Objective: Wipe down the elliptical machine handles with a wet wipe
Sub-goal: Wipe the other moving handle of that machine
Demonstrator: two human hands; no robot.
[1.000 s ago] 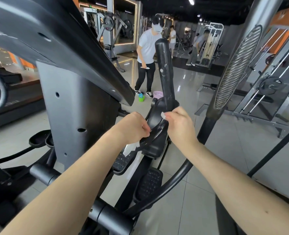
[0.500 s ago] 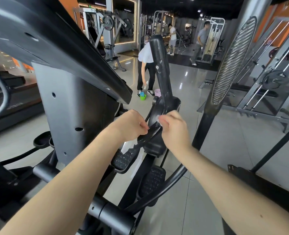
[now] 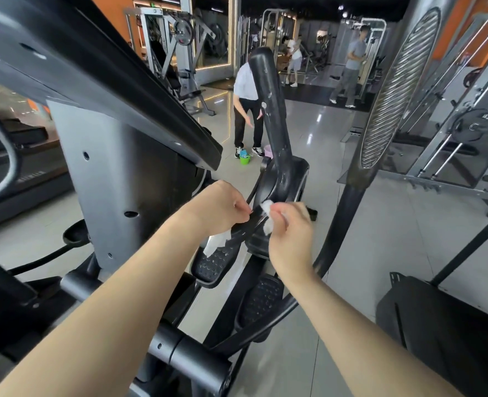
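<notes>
Elliptical machine, black, near centre: upright handle (image 3: 269, 110) with scuffed, speckled surface, rising from a rounded pivot housing (image 3: 287, 179). A curved black bar (image 3: 244, 226) runs down-left from the housing, between the two hands. Left hand (image 3: 222, 207): fingers curled, fingertips pinched at the bar; a white flap (image 3: 215, 244) hangs from under the palm. Right hand (image 3: 290, 233): fingers curled, thumb and fingertips pinching the wet wipe (image 3: 266, 226), a crumpled white wad held against the bar just below the housing. Whether wad and flap are one sheet cannot be told. Two studded pedals (image 3: 261, 302) lie below the hands. Grey console post (image 3: 116, 173) at left under a slanted dark panel. Ribbed silver handle (image 3: 400, 90) at right. Far, on the glossy tiled floor (image 3: 380, 224): a green bucket (image 3: 245, 159) at the feet of a person in a white top (image 3: 247, 81) who bends forward; further right, a person in grey (image 3: 351, 58) beside weight machines.
</notes>
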